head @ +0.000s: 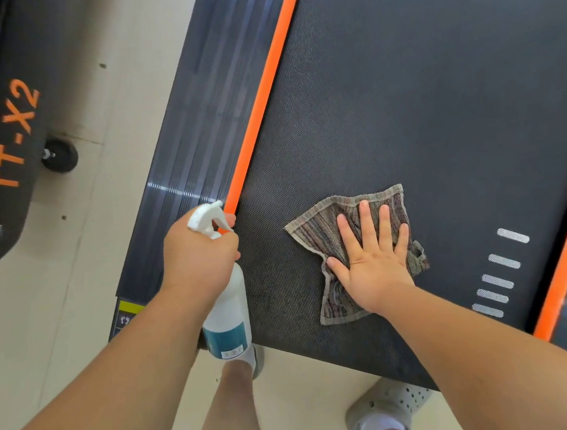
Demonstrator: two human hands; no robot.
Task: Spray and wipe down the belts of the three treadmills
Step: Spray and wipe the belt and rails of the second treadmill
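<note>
The left hand (199,255) grips the spray bottle (227,317), fingers curled round its neck. The right hand (374,268) lies flat, its straight fingers pressing the cloth (314,232) onto the belt (402,103), which stretches beyond the fingertips. This looks like the wiping step; the next move calls for pushing the cloth forward.

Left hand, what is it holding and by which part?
The left hand grips the white spray bottle round its neck, just below the trigger head.
</note>
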